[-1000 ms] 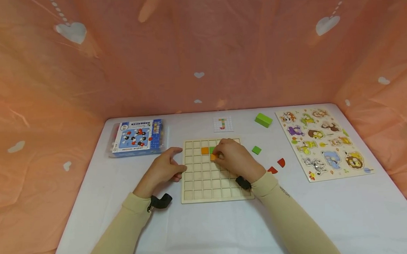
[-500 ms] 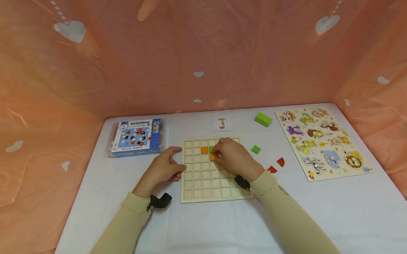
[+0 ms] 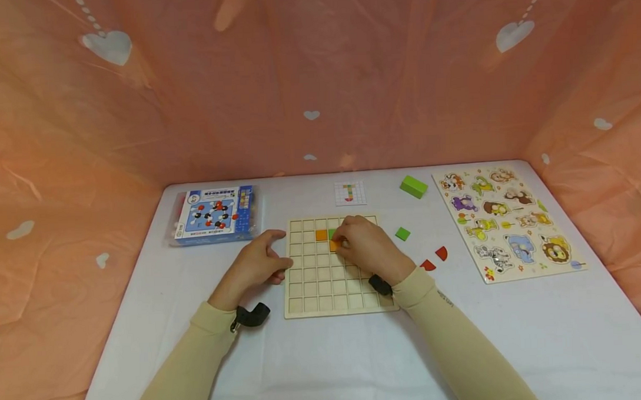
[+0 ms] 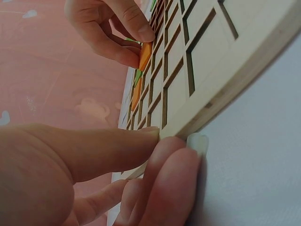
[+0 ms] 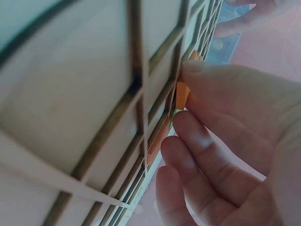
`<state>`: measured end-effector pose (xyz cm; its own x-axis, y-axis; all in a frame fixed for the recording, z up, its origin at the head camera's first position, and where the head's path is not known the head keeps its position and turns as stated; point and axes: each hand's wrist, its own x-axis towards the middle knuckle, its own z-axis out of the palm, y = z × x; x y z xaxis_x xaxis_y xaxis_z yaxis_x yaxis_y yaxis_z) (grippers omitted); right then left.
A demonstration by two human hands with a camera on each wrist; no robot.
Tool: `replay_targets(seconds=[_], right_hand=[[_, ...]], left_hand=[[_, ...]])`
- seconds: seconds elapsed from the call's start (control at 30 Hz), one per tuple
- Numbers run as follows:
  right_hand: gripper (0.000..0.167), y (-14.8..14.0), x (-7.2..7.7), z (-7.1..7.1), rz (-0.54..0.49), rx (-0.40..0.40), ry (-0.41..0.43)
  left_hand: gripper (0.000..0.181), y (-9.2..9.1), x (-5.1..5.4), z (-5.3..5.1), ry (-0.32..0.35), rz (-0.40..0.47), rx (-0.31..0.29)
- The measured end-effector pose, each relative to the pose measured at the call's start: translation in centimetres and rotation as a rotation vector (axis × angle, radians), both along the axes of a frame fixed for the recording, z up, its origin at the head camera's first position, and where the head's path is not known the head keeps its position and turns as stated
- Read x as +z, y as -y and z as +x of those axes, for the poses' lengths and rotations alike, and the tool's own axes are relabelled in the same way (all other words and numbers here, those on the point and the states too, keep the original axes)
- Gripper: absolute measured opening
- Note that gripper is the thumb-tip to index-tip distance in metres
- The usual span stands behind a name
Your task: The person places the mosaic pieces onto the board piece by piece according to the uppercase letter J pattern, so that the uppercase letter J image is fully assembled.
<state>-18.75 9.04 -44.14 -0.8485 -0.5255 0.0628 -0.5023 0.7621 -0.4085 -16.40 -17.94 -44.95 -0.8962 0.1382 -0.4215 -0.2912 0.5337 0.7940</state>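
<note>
A wooden grid board point(image 3: 310, 291) lies mid-table in the head view. Between thumb and finger, my right hand point(image 3: 372, 248) pinches an orange square tile point(image 3: 334, 246) at a cell in the upper part of the grid; the left wrist view shows this tile point(image 4: 145, 55) tilted. Behind it sits a green tile point(image 3: 331, 234), partly hidden by the fingers, with another orange tile point(image 3: 321, 235) to its left. A further orange tile point(image 5: 159, 136) shows in the grid in the right wrist view. My left hand point(image 3: 253, 266) touches the board's left edge, thumb and index finger spread.
Right of the board lie a green tile point(image 3: 403, 233) and two red quarter-round pieces point(image 3: 441, 253). Behind stand a pattern card point(image 3: 357, 200) and a green block point(image 3: 413, 187). An animal puzzle point(image 3: 473, 250) lies at the right, a blue-and-white box point(image 3: 212, 217) at the left.
</note>
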Motion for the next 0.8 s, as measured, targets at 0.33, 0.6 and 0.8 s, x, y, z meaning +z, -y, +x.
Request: replay_targets(seconds=[0.33,0.6,0.8], right_hand=[[0.016,-0.1,0.0,0.0,0.005,-0.006,0.016],[0.015,-0.5,0.3,-0.2,-0.003,-0.025,0.037],[0.021,-2.4,0.5,-0.5,-0.056,-0.087,0.064]], left_hand=[[0.075,0.0,0.0,0.0,0.001,-0.001,0.002],[0.075,0.0,0.2,0.0,0.004,-0.009,0.005],[0.075,0.0,0.1,-0.1,0.011,0.003,0.006]])
